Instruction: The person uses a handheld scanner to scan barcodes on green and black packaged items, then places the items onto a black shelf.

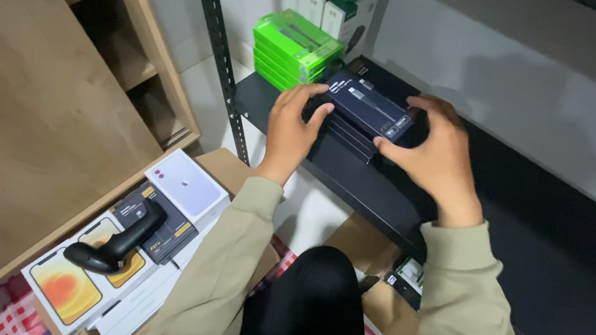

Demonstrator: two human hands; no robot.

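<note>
Mid-placement, by the look of it: squaring a stack of dark boxes (pixel 366 114) on the black shelf (pixel 465 218), just above centre of the frame. Left hand (pixel 292 128) pressed flat against the stack's left end, fingers curled round the corner; right hand (pixel 432 153) spread over the right end, thumb low, fingertips on the top box. Both clasping rather than lifting (a judgement only). Next, probably a gentle push to line the stack up beside the green boxes (pixel 293 49) at upper centre, without knocking the white-and-green cartons (pixel 333 4) behind. Hard to count the boxes, lower ones shadowed. Phone boxes (pixel 119 243) and a black handheld scanner (pixel 117 241) lower left, partly covered by the sleeve. Shelf's right end cut off.
</note>
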